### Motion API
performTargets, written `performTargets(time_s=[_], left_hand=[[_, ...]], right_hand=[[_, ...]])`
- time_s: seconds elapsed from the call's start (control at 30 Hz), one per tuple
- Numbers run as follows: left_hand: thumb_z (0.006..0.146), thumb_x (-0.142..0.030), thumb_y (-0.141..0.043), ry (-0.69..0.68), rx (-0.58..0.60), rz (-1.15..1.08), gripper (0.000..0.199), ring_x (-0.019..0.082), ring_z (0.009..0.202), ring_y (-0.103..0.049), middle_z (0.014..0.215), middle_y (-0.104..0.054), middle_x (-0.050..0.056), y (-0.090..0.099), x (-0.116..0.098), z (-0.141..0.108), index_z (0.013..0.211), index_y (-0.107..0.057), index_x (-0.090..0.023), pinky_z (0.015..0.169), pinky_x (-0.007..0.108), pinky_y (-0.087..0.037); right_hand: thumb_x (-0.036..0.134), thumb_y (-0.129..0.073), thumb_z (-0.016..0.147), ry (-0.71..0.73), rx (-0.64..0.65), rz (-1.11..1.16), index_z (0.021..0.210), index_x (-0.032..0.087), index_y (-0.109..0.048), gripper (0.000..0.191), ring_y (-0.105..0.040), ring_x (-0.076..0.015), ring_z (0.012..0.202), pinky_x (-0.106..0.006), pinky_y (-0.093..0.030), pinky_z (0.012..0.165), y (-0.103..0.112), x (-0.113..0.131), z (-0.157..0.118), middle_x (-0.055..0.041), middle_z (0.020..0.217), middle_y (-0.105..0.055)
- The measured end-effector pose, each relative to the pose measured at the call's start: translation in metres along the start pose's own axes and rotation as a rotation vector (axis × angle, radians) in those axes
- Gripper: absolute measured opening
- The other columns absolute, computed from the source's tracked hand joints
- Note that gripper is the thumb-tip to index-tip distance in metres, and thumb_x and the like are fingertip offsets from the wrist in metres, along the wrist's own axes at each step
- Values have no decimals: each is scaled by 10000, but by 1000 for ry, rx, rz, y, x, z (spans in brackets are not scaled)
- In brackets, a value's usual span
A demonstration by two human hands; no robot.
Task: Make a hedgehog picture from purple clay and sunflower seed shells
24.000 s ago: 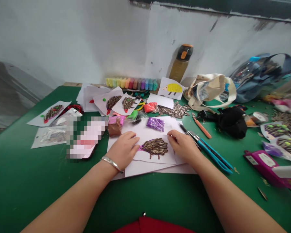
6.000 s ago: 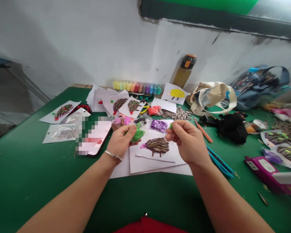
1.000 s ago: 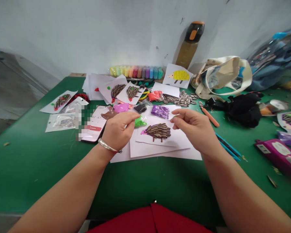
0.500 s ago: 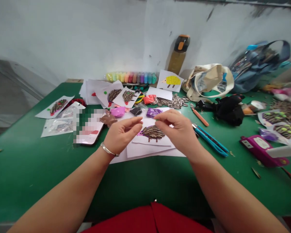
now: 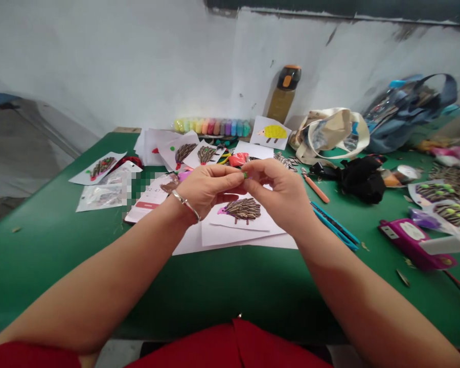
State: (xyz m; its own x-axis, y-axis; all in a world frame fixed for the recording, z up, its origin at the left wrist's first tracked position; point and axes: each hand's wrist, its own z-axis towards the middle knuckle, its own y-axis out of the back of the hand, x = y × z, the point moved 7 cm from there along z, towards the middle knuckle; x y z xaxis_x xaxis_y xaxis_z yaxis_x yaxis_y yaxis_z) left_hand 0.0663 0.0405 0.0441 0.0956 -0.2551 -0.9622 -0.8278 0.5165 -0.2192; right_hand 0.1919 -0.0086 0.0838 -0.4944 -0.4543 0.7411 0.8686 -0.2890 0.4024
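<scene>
My left hand (image 5: 209, 186) and my right hand (image 5: 279, 191) meet above the papers. A small piece of green clay (image 5: 246, 175) is pinched between the fingertips of both. A silver bracelet (image 5: 186, 204) circles the left wrist. Just below the hands lies a hedgehog picture (image 5: 242, 210), its spines made of striped sunflower seeds, with a pink-purple face and brown legs. It rests on several white sheets (image 5: 230, 240). Behind the left hand, packs of pink and brown clay (image 5: 170, 184) are partly covered.
A partly blurred phone (image 5: 143, 207) lies left of the hands. To the right are a blue tool (image 5: 335, 225), an orange-handled tool (image 5: 315, 185) and a purple device (image 5: 416, 243). A bottle (image 5: 283, 92), clay tubs (image 5: 212, 127) and bags (image 5: 331, 133) line the wall.
My hands have come together from apart; the left moved right and up to the green clay that the right was holding. The view has tilted slightly upward.
</scene>
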Motion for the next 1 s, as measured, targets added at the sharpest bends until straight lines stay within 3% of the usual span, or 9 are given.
performTargets(time_s=[0.2, 0.37, 0.6, 0.8, 1.0], left_hand=[[687, -347, -814, 11, -20, -8, 250, 146, 752, -643, 767, -691, 29, 1, 6, 3, 822, -734, -153, 702, 279, -481], [651, -321, -834, 65, -35, 37, 237, 134, 666, -627, 675, -683, 32, 4, 12, 6, 744, -721, -135, 673, 278, -485], [663, -327, -830, 90, 13, 52, 228, 112, 625, -603, 658, -675, 21, -4, 4, 16, 741, -726, -139, 633, 253, -468], [659, -316, -837, 133, 26, 11, 220, 109, 610, -578, 636, -653, 17, -4, 11, 19, 703, -721, -134, 653, 274, -460], [655, -381, -841, 179, 19, -2, 291, 110, 608, -575, 621, -639, 22, -2, 23, 20, 693, -710, -124, 618, 258, -430]], right_hand=[[113, -609, 823, 70, 2, -87, 893, 208, -671, 133, -581, -141, 756, -297, -469, 701, 0, 1, -2, -2, 832, -635], [133, -590, 852, 20, 61, 0, 880, 221, -688, 135, -595, -130, 746, -280, -470, 694, -4, -11, -7, 18, 799, -666], [118, -589, 830, 10, 22, -27, 845, 212, -669, 125, -577, -126, 728, -273, -461, 660, 5, -13, -3, 18, 792, -645], [112, -567, 847, 22, 40, -71, 937, 222, -654, 167, -574, -130, 741, -281, -459, 680, 3, -15, -5, 7, 837, -649], [125, -561, 855, 11, 91, -121, 850, 221, -653, 133, -552, -140, 729, -287, -437, 676, -1, -24, -5, 9, 756, -624]])
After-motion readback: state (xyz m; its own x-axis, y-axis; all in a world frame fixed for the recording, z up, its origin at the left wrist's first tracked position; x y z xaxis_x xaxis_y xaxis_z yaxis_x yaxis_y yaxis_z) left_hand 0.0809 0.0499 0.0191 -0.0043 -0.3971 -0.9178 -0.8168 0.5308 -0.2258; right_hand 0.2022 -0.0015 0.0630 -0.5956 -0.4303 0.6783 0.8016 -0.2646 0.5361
